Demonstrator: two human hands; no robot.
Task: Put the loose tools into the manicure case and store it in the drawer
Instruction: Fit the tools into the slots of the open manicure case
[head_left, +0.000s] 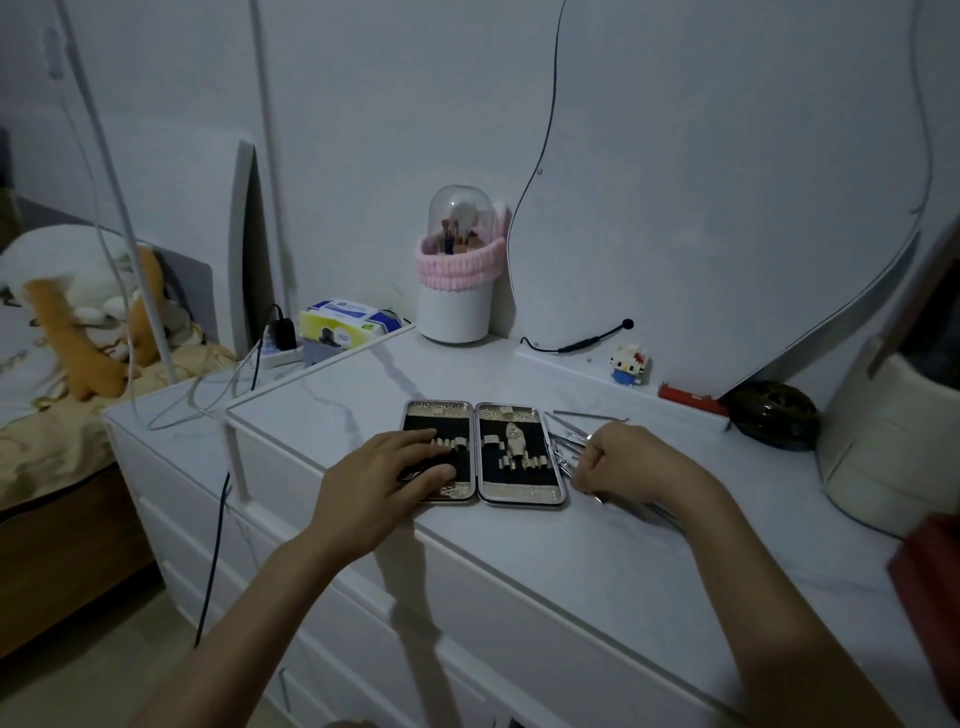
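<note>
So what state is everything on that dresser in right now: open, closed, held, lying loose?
Metal-framed manicure case: open flat, most elastic loops unfilled.
Thin silver loose tools: lying in a pile right of the case.
Left hand: fingers flat, resting on the case's left half.
Right hand: fingers curled over the tool pile, seemingly gripping one.
White brush holder with clear dome: dome closed, upright.
White dresser drawers: closed.

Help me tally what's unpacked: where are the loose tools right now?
In the head view, the loose tools lie on the white dresser top, just right of the open manicure case, with the right hand on them.
</note>
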